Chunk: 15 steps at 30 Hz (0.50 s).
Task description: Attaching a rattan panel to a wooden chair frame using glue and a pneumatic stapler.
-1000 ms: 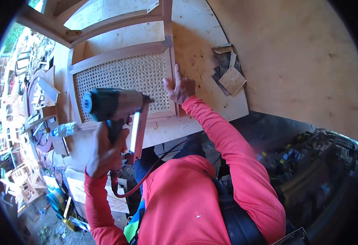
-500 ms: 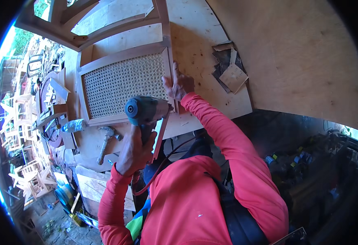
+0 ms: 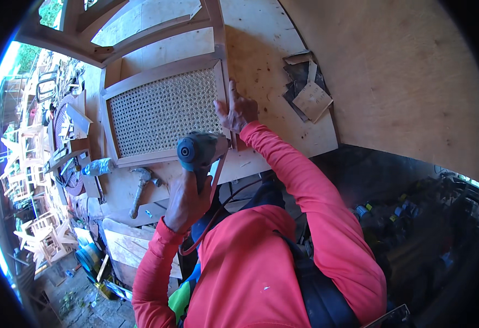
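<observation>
My left hand [image 3: 186, 201] is wrapped round the handle of a dark green and grey pneumatic nail gun [image 3: 197, 148]. The gun's nose reaches the near right corner of a wooden chair frame [image 3: 160, 75] lying on the worktable. Woven cane webbing [image 3: 163, 113] fills the frame's seat opening. My right hand [image 3: 240, 113] rests on the frame's right side rail, thumb toward the cane and index finger stretched along the rail; its other fingers look curled and are partly hidden. A reddish air hose [image 3: 217, 218] runs below the gun.
A claw hammer [image 3: 140, 190] and a plastic bottle [image 3: 98, 167] lie left of the gun on the worktable [image 3: 261, 71]. Worn sandpaper pieces [image 3: 311, 102] sit at the right. A large plywood sheet [image 3: 392, 76] stands beyond them. Wooden chair frames [image 3: 45, 238] are stacked at far left.
My left hand has shifted the nail gun slightly to the right, closer against the frame's corner. My right hand stays on the side rail.
</observation>
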Each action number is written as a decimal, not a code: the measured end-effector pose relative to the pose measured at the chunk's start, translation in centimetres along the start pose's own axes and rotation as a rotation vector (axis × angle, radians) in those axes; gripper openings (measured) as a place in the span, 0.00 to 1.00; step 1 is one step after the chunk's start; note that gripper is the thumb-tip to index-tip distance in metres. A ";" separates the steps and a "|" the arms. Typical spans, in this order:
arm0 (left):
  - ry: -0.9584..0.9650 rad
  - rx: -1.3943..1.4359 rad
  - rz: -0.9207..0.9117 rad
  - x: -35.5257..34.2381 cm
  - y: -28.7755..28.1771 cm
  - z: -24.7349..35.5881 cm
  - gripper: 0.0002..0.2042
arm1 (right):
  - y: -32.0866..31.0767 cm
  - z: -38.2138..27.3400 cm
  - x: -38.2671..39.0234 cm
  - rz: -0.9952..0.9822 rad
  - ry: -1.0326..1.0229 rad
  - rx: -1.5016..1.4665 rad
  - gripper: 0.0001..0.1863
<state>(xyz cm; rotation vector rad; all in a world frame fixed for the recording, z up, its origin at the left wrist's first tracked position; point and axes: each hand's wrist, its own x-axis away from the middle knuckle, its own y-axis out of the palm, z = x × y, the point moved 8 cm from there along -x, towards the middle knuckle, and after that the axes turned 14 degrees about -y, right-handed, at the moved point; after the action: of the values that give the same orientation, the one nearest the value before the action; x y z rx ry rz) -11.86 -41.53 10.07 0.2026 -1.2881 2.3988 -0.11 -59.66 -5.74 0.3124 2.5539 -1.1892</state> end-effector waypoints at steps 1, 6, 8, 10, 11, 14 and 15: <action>0.013 0.010 0.032 0.2 0.0 0.2 0.22 | 0.0 0.1 0.0 0.008 -0.007 0.008 0.46; -0.070 0.048 0.003 0.5 -0.2 0.5 0.23 | -0.1 0.2 -0.2 -0.034 0.008 0.021 0.48; -0.124 0.086 0.001 0.5 -0.1 0.1 0.23 | 0.4 1.1 -0.7 -0.263 0.114 -0.033 0.53; -0.109 0.121 0.010 0.7 0.0 -0.3 0.22 | 0.1 0.6 -2.7 -0.152 0.056 0.044 0.55; -0.105 0.119 0.009 0.8 0.2 -0.2 0.22 | -0.8 0.0 -3.7 -0.049 0.000 0.117 0.57; -0.107 0.069 0.014 0.9 0.8 -0.4 0.21 | -0.1 0.7 -4.2 -0.185 0.039 0.063 0.54; -0.109 0.070 0.019 0.9 0.8 -0.3 0.21 | 0.0 0.8 -4.1 -0.204 0.043 0.053 0.52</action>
<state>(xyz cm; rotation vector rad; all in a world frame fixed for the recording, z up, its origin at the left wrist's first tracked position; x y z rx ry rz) -13.01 -41.41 9.55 0.3480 -1.2588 2.4814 3.85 -60.55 -4.68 0.0911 2.6460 -1.3363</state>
